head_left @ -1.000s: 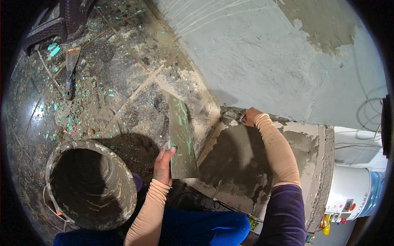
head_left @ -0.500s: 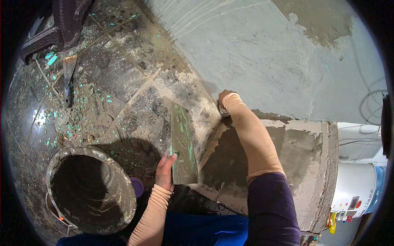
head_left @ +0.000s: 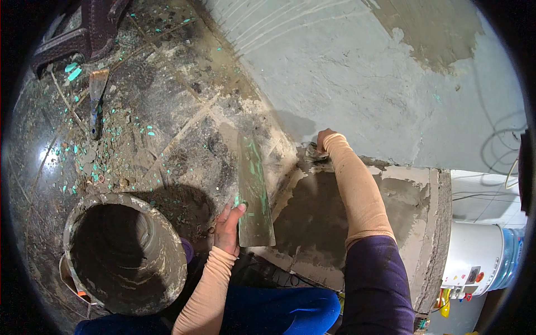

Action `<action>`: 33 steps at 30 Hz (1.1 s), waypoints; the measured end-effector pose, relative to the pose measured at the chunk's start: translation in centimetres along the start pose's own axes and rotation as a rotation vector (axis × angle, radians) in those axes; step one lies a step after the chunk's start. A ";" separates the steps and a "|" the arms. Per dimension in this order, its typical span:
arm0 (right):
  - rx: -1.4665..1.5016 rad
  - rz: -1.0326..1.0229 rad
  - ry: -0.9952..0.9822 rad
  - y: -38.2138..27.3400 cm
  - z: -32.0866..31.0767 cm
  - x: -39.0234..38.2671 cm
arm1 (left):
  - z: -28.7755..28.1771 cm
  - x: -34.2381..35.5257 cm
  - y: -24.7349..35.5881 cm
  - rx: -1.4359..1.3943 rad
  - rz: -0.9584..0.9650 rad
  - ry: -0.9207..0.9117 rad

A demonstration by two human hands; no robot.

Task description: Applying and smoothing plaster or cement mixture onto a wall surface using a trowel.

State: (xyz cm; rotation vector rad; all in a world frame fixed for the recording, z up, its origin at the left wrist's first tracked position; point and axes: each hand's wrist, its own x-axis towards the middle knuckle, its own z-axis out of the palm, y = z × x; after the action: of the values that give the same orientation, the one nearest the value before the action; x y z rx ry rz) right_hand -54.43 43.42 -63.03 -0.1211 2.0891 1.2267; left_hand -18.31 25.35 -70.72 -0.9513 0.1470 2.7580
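Note:
My left hand [head_left: 227, 229] grips a long flat mortar board [head_left: 255, 192] by its left edge, thumb on top. The board is grey-brown with green streaks and is held above the floor. Over by the inner corner, my right hand [head_left: 325, 140] is closed around a small trowel [head_left: 315, 152]; the fingers partly hide it. The trowel lies against the joint between the pale grey wall [head_left: 346, 84] and the low ledge [head_left: 312, 215]. Dark wet mortar covers much of the ledge's top, and part of it is hidden by my right forearm.
A mortar-crusted bucket [head_left: 125, 195] stands at lower left. Beyond it a scraper [head_left: 97, 103] lies among green chips and rubble on the tiled floor [head_left: 184, 131]. A dark plastic stool [head_left: 100, 36] is at upper left. Right of the ledge is a white water dispenser [head_left: 472, 257].
My right hand has shifted right along the wall joint with the trowel, uncovering more of the corner. The left hand and board have moved slightly right.

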 end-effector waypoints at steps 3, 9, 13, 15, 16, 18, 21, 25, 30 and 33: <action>0.026 0.022 0.066 1.2 0.0 -1.0 | 0.4 -0.7 -0.2 0.039 -0.009 0.008; -0.135 0.056 -0.046 3.6 -3.0 -3.6 | 0.3 -0.5 -0.3 0.016 -0.010 -0.031; -0.035 0.017 -0.095 5.4 -3.2 -6.0 | 0.5 -0.6 -0.1 -0.018 -0.027 -0.076; 0.059 0.000 -0.065 5.3 -1.8 -6.0 | 0.6 -0.8 0.1 -0.019 -0.020 -0.093; -0.013 -0.030 -0.033 4.6 -0.8 -5.3 | 0.6 -0.9 0.2 0.002 -0.013 -0.083; -0.066 -0.049 0.058 3.5 1.3 -3.6 | 0.4 -0.8 0.3 0.020 -0.001 -0.068; -0.063 -0.002 0.041 2.6 3.2 -1.2 | -0.5 -0.4 0.2 0.034 0.018 0.001; -0.067 -0.051 0.045 2.1 3.9 -0.7 | -1.6 0.4 -0.1 0.024 0.007 0.002; -0.061 -0.098 0.083 -0.6 2.6 -2.3 | -1.4 0.5 -0.6 0.012 -0.034 -0.023; -0.074 -0.075 0.108 -0.9 1.7 -3.1 | -1.2 0.3 -0.8 0.046 0.009 0.018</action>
State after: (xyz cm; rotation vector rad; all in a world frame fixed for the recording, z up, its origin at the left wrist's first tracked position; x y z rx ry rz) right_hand -50.82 43.47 -62.30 -0.3034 2.1109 1.2775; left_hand -17.66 26.01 -71.89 -0.9664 0.2178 2.7426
